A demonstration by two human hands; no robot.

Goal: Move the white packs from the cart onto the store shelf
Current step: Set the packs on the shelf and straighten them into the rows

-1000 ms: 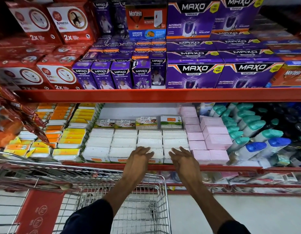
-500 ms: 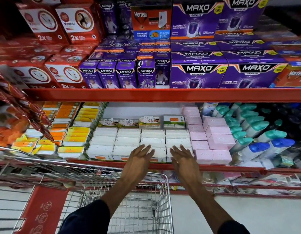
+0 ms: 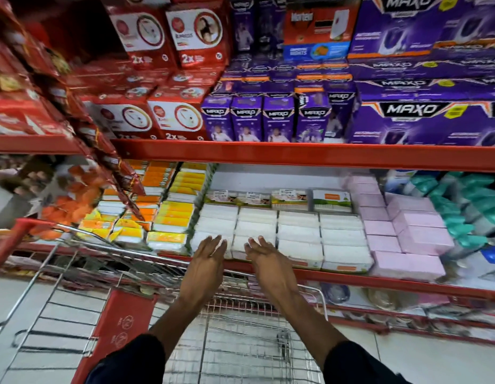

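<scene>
Several white packs (image 3: 299,234) lie in flat rows on the middle store shelf (image 3: 351,278), between yellow packs and pink packs. My left hand (image 3: 208,256) and my right hand (image 3: 264,256) reach over the shelf's red front edge, fingers stretched out and apart, fingertips on or just above the front white packs at the left of the block. Neither hand holds anything. Below my arms stands the wire cart (image 3: 240,342); the part of its basket that I can see holds no packs.
Yellow and orange packs (image 3: 171,217) lie left of the white ones, pink packs (image 3: 407,234) and teal-capped bottles (image 3: 468,206) to the right. A red shelf (image 3: 296,153) above carries purple and red boxes. Red sachet strips (image 3: 113,159) hang at the left. The cart's red handle (image 3: 16,236) is far left.
Both hands have shifted left along the front row of white packs, from the right end of the block to its left end. The view has swung left too.
</scene>
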